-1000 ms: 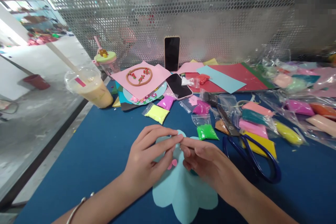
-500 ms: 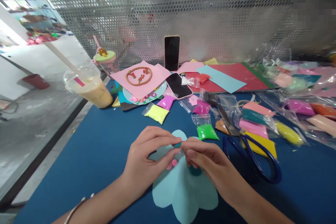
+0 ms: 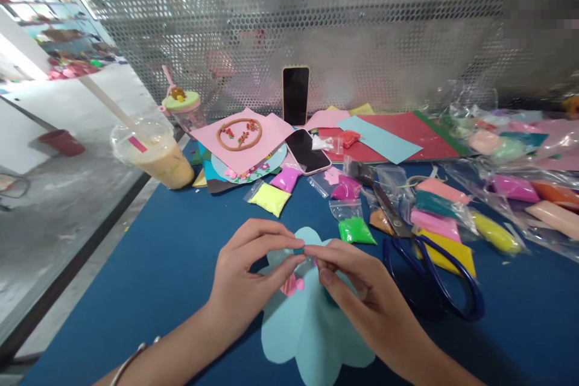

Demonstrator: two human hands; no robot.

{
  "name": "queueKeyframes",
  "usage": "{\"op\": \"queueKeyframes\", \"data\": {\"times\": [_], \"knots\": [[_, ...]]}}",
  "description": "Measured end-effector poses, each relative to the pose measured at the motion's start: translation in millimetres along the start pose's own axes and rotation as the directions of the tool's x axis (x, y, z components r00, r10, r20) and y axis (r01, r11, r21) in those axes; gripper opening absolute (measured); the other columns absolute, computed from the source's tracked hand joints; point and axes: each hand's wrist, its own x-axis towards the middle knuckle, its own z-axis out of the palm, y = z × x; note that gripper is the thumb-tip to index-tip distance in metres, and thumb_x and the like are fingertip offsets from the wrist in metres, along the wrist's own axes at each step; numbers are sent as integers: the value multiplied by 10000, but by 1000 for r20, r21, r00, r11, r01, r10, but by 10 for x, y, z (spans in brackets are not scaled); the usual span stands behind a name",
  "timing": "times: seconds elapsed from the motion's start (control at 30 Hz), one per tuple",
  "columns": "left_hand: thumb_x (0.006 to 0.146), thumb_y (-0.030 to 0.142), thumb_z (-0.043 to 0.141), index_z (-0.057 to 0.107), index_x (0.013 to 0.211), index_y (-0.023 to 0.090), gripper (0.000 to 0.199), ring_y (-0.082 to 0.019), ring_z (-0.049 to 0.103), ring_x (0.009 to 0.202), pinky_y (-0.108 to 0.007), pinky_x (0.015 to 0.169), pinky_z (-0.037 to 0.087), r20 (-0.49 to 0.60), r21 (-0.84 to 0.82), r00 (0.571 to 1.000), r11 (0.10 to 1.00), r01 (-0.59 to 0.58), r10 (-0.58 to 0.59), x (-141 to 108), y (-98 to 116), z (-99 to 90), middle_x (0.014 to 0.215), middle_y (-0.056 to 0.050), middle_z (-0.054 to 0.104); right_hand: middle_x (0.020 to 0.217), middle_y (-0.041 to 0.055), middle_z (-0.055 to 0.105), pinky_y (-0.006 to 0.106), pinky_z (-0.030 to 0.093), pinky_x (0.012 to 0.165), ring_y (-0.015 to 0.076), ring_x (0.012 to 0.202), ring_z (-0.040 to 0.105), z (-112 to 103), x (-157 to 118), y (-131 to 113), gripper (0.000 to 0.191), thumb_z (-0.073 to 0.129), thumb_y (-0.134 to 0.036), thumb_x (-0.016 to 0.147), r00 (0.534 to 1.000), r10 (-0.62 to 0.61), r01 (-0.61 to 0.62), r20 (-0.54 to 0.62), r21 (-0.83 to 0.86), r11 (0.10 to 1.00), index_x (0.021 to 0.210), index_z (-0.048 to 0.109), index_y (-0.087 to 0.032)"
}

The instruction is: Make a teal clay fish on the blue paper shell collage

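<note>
My left hand (image 3: 256, 268) pinches a small piece of teal clay (image 3: 298, 250) between thumb and fingertips. From the other side, the index fingertip of my right hand (image 3: 357, 280) presses against that piece, its thumb lower and its other fingers curled. Both hands are above a light blue flower-shaped paper (image 3: 312, 335) with rounded petals. Small pink clay shapes (image 3: 292, 284) lie on it beside my left thumb. A darker teal lump (image 3: 332, 297) shows partly under my right hand; whether it lies on the paper or is held, I cannot tell.
Blue-handled scissors (image 3: 429, 271) lie right of my right hand, near bags of green clay (image 3: 357, 230) and yellow clay (image 3: 269, 198). A drink cup (image 3: 158, 160) stands at the left edge. Behind are a flat phone (image 3: 309, 151), an upright phone (image 3: 295, 96) and coloured paper (image 3: 389, 139).
Both hands have shifted slightly left with the teal clay between them. My right thumb has dropped away from the index fingertip, and more of the pink shapes shows.
</note>
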Motion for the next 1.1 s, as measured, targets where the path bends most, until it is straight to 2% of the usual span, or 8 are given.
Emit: {"op": "queueKeyframes", "data": {"times": [0.13, 0.3, 0.43, 0.53, 0.67, 0.83, 0.97, 1.1], "knots": [[762, 126, 690, 694, 821, 197, 93, -134, 636, 715, -237, 646, 543, 4, 63, 996, 995, -84, 84, 9, 12, 5, 803, -31, 663, 794, 52, 597, 278, 416, 642, 163, 742, 533, -6, 17, -18, 264, 510, -338, 893, 998, 55, -55, -35, -17, 998, 1037, 700, -225], [757, 87, 681, 670, 861, 174, 136, -130, 613, 703, -243, 647, 524, 27, 137, 963, 954, -268, 267, 2, 33, 10, 795, -35, 663, 667, 17, 540, 262, 393, 607, 140, 650, 480, 12, 42, 54, 207, 602, -377, 835, 996, 82, -80, -37, 39, 996, 873, 719, -210], [748, 58, 679, 669, 893, 166, 181, -129, 614, 706, -245, 669, 527, 49, 148, 953, 941, -304, 300, -17, 45, 34, 800, -38, 672, 625, 0, 512, 258, 352, 556, 128, 605, 446, 25, 74, 129, 167, 679, -365, 774, 993, 105, -101, -45, 95, 990, 782, 711, -201], [742, 95, 702, 669, 932, 179, 210, -131, 621, 717, -236, 660, 529, 34, 140, 966, 956, -257, 254, -26, 52, 43, 822, -38, 675, 621, 4, 521, 267, 336, 550, 128, 597, 440, 17, 84, 149, 215, 663, -402, 782, 990, 128, -120, -62, 116, 986, 748, 705, -194], [750, 129, 681, 682, 923, 193, 185, -135, 637, 728, -220, 631, 533, 30, 76, 996, 993, -89, 87, -14, 75, 32, 838, -42, 673, 616, 0, 499, 268, 314, 536, 124, 583, 410, -1, 82, 119, 250, 662, -442, 771, 982, 152, -141, -111, 99, 985, 761, 720, -200], [750, 136, 683, 707, 816, 199, 95, -122, 632, 660, -182, 531, 501, 55, -56, 994, 994, 95, -92, -3, 100, 50, 749, -26, 670, 621, 7, 503, 273, 312, 544, 131, 595, 411, 1, 80, 68, 245, 659, -440, 773, 979, 174, -164, -108, 92, 982, 759, 736, -208], [750, 124, 678, 710, 780, 192, 81, -118, 627, 632, -183, 520, 501, 33, -88, 990, 986, 139, -136, -16, 96, 69, 740, -31, 672, 653, 24, 576, 269, 357, 560, 137, 616, 463, 4, 83, 49, 232, 642, -420, 795, 983, 175, -164, -47, 177, 970, 800, 747, -213], [750, 129, 681, 722, 786, 193, 85, -113, 626, 633, -175, 520, 504, 15, -68, 992, 990, 127, -126, -25, 89, 64, 740, -30, 669, 563, 0, 528, 244, 355, 511, 109, 536, 427, -7, 101, 35, 243, 622, -413, 812, 982, 190, -182, -4, 255, 950, 745, 746, -214]]}}
